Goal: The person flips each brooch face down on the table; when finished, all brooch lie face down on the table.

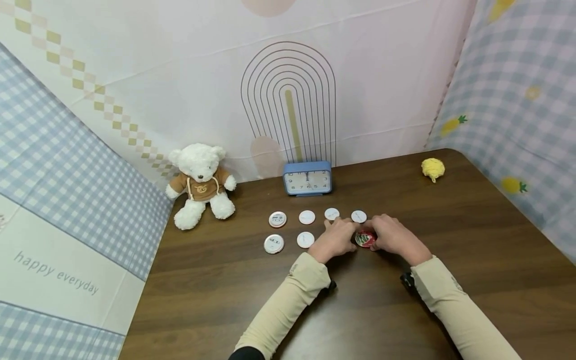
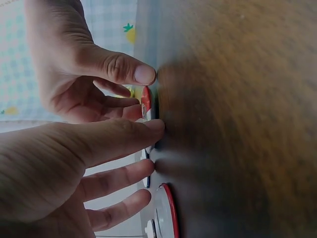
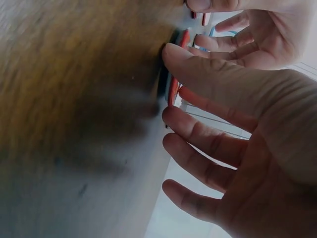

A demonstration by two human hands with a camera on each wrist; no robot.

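Observation:
A round badge point(image 1: 365, 239) with a red and green printed face lies between the two hands, low over the table. My left hand point(image 1: 338, 237) holds its left edge with thumb and fingers. On the opposite edge, my right hand point(image 1: 392, 236) pinches it; the right wrist view shows the thumb on one side of the red rim point(image 3: 173, 91) and the fingers on the other. Just beyond the hands lie two white-backed badges point(image 1: 332, 214) point(image 1: 358, 216). Another red-rimmed badge point(image 2: 167, 210) rests beside the left fingers in the left wrist view.
Several more badges, white or silver side up, lie in two rows to the left, including a silver one point(image 1: 274, 244). Behind them stands a blue clock point(image 1: 308, 178). A white teddy bear point(image 1: 200, 182) sits back left; a yellow fuzzy object point(image 1: 433, 169) lies back right on the wooden table point(image 1: 216, 295).

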